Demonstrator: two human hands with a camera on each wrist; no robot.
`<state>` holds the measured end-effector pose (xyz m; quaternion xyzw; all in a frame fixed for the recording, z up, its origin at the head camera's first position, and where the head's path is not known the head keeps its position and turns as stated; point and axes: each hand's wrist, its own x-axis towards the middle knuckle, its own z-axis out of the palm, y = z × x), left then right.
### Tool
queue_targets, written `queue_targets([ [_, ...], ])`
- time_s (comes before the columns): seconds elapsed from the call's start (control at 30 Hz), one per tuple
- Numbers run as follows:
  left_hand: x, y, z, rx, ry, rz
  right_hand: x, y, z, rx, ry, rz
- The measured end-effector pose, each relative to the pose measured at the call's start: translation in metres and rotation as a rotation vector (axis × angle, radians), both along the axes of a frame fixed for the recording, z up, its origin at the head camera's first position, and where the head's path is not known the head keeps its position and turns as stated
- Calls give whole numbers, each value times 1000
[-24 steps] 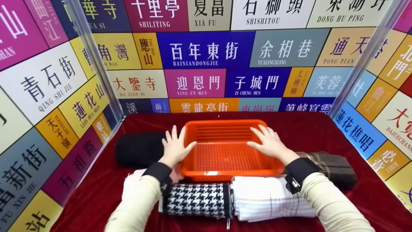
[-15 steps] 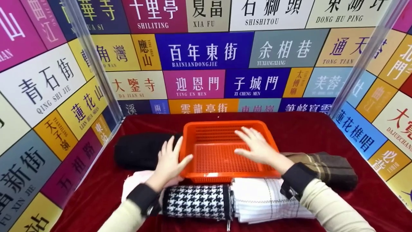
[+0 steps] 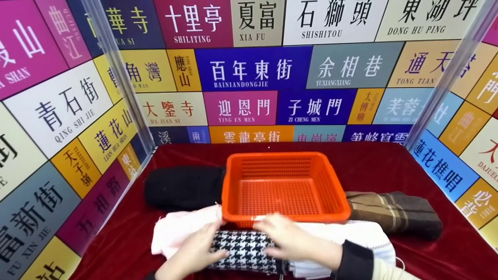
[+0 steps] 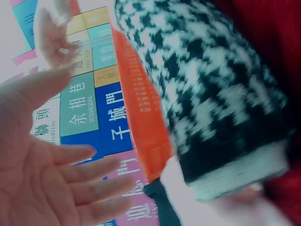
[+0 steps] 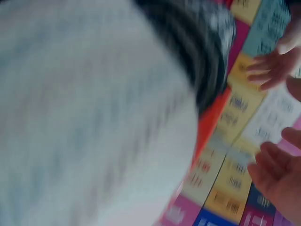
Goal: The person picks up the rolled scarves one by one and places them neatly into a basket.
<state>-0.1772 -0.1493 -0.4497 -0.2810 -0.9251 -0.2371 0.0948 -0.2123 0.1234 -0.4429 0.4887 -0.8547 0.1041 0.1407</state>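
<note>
A rolled black-and-white houndstooth cloth (image 3: 241, 249) lies at the front, and it fills much of the left wrist view. My left hand (image 3: 196, 247) hovers at its left end, fingers spread and holding nothing. Over its right part is my right hand (image 3: 288, 239), blurred, with fingers extended and nothing in them. To the right lies a folded white cloth (image 3: 362, 237), partly covered by the right forearm; it looms large in the right wrist view. A pink cloth (image 3: 177, 229) sits on the left, partly behind my left hand.
Behind the cloths stands an orange plastic basket (image 3: 334, 198) with nothing in it. A folded black cloth (image 3: 183, 188) lies left of it, a brown plaid cloth (image 3: 400, 214) right of it. Dark red fabric (image 3: 373, 167) covers the table, and lettered panels surround it.
Both hands have come back from the basket's sides, down and toward each other, to above the houndstooth cloth. The head view has shifted slightly; basket and cloths stay in place.
</note>
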Motion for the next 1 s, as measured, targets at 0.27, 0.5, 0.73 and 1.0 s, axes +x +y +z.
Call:
queue_targets([
  [0.27, -8, -8, -43, -281, 66, -29, 7, -13, -46, 285, 64, -54],
  [0.5, -15, 0, -66, -411, 193, 23, 4, -24, -61, 446, -101, -231],
  [0.73, -28, -3, -73, -430, 312, -13, -1, -30, -71, 430, -43, -278],
  [1.0, -27, -7, -85, -427, 429, -16, 0, -35, -71, 384, -101, -300],
])
